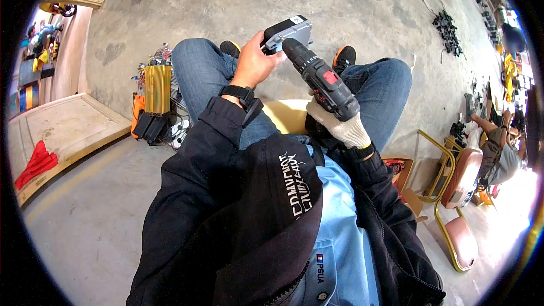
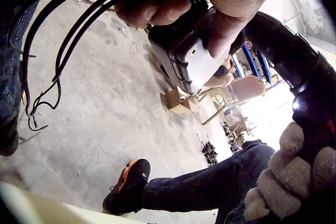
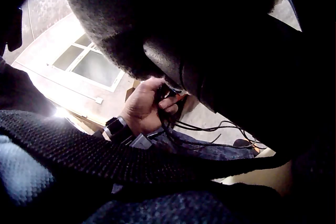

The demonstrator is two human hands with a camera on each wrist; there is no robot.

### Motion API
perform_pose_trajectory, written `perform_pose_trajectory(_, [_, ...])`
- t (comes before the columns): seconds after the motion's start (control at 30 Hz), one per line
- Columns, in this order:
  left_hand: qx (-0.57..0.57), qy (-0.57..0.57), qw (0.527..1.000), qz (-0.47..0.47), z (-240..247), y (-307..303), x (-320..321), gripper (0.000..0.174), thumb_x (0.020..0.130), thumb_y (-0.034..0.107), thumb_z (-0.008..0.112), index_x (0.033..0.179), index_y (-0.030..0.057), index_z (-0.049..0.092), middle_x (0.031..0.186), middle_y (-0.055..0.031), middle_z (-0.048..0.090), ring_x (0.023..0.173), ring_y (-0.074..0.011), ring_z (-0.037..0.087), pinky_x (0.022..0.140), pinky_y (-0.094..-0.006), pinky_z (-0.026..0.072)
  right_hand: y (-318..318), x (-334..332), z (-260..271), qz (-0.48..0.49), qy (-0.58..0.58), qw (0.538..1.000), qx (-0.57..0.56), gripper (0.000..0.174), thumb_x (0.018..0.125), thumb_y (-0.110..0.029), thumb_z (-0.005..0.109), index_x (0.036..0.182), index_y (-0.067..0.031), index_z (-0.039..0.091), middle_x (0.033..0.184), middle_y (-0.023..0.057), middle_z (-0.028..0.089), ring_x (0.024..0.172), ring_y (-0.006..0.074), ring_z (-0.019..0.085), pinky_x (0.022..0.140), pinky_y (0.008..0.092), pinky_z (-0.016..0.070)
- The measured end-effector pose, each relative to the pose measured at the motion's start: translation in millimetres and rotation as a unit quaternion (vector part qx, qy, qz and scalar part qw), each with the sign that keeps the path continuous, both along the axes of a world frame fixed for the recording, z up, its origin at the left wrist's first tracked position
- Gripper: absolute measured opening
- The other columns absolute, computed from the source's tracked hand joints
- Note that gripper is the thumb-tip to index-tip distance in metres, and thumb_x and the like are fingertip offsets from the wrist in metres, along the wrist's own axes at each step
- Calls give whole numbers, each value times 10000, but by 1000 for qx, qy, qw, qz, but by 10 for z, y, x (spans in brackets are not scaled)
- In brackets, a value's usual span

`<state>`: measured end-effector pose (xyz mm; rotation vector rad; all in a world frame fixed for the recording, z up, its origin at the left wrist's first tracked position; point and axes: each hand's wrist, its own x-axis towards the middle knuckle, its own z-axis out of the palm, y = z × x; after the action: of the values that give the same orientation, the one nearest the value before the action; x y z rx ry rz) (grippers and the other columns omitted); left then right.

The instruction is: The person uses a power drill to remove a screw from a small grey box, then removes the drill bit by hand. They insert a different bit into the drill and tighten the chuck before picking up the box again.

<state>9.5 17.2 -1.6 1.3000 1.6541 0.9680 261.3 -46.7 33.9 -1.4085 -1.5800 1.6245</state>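
In the head view the bare left hand (image 1: 255, 63) grips a black and silver box-shaped device (image 1: 289, 33) between thumb and fingers. Black cables (image 2: 58, 29) hang from beside it in the left wrist view. The right hand (image 1: 340, 126), in a whitish knit glove, holds a black cordless drill (image 1: 323, 79) with a red patch. The drill's front end is close to the device; whether they touch I cannot tell. In the left wrist view the gloved fingers (image 2: 283, 176) curl round the drill's dark handle.
A yellow-gold finned unit (image 1: 157, 89) and tangled parts lie left of the legs. Black parts (image 1: 447, 33) lie on the floor at the right. A gold-framed chair (image 1: 460, 243), cardboard boxes and another person (image 1: 501, 153) are further right. A red cloth (image 1: 37, 164) lies on a wooden panel (image 1: 85, 119).
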Motion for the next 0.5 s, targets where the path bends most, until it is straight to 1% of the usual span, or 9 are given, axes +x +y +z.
perform_pose_trajectory(0.1, [4,-8,1000,1,-17,1,-2,471,770,102,853,1182,-4,651,1051,-156,757,955,-237,726,872,-356,554,-6,6,-43,1,-9,1000,20,434,851,-233,821,1223,-70,669,1000,54,697,868,141,656,800,319,548])
perform_pose_trajectory(0.23, [-2,1,1000,2,6,-3,1,477,766,106,854,1183,-6,653,1050,-160,757,960,-242,728,874,-357,554,-4,4,4,1,0,1000,15,442,851,-232,820,1234,-71,669,1017,62,701,889,148,663,815,325,549])
perform_pose_trajectory(0.3, [-2,2,1000,1,2,-2,-4,478,765,105,854,1184,-6,653,1054,-160,757,962,-242,727,875,-357,554,0,1,32,0,0,1000,-10,447,848,-230,823,1239,-73,671,1027,66,704,909,155,667,830,330,549])
perform_pose_trajectory(0.47, [-9,4,1000,4,36,-5,10,487,764,104,857,1191,-4,650,1061,-156,756,964,-241,725,877,-357,553,-2,11,-10,2,-5,1000,6,461,844,-226,826,1249,-72,671,1034,74,708,921,165,672,840,332,548])
perform_pose_trajectory(0.5, [-8,-1,1000,2,29,-6,8,479,764,99,856,1182,-6,647,1053,-136,749,946,-217,703,870,-351,545,-3,15,-22,3,-11,1000,8,463,843,-224,826,1252,-71,671,1036,77,709,924,167,674,842,332,548])
